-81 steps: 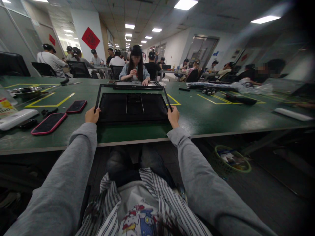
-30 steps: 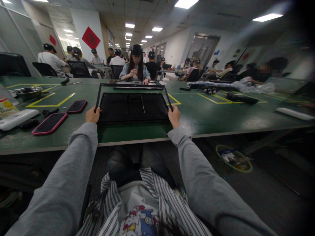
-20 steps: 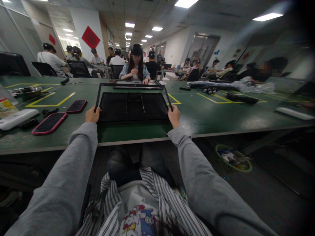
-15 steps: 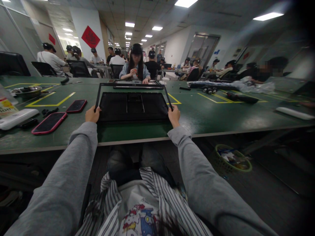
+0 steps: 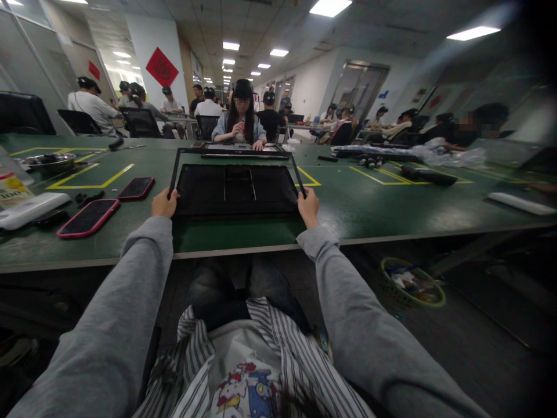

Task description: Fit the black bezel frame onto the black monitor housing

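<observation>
Between my two hands stands a thin black rectangular frame [image 5: 235, 152], which looks like a monitor bezel, tilted with its top edge away from me. My left hand [image 5: 164, 204] is closed around its left side near the lower end. Gripping the opposite side at about the same height is my right hand [image 5: 308, 207]. Behind and below the frame, a black monitor back cover [image 5: 200, 188] lies on the green table [image 5: 348, 220], with two metal strips near its middle. Whether the frame's lower edge touches the cover, I cannot tell.
Two phones in red cases [image 5: 89, 218] and a white device [image 5: 35, 210] lie to the left, near a metal bowl [image 5: 51, 162]. A person [image 5: 237, 125] sits opposite. A dark power tool [image 5: 429, 174] and plastic wrap [image 5: 456, 155] lie right. A green basket [image 5: 413, 284] stands below.
</observation>
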{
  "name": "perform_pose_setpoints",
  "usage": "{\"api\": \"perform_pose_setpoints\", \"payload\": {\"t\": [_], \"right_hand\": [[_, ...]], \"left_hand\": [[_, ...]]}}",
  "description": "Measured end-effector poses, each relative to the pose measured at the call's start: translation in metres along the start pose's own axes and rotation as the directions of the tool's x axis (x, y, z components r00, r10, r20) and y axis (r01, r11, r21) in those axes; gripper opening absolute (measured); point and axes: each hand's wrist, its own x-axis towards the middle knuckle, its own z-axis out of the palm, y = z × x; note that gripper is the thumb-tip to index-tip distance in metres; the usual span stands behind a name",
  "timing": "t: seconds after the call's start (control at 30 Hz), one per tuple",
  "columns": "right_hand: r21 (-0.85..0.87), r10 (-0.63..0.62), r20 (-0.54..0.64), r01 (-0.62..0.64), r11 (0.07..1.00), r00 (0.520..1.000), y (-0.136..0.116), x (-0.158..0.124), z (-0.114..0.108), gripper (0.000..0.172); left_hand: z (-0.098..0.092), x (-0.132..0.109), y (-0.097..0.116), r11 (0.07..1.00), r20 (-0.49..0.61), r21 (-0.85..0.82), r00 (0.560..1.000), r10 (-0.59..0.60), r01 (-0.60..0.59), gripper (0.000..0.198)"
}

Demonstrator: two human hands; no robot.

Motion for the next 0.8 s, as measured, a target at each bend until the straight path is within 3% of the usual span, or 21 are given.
{"api": "perform_pose_setpoints", "payload": {"t": [0.8], "right_hand": [[0.016,-0.007,0.006,0.007,1.000,1.000,-0.0001,-0.0002,-0.0010,0.043]], "left_hand": [[-0.0002,-0.0004,-0.0003,1.000,0.007,0.005,1.000,-0.010,0.010,0.039]]}}
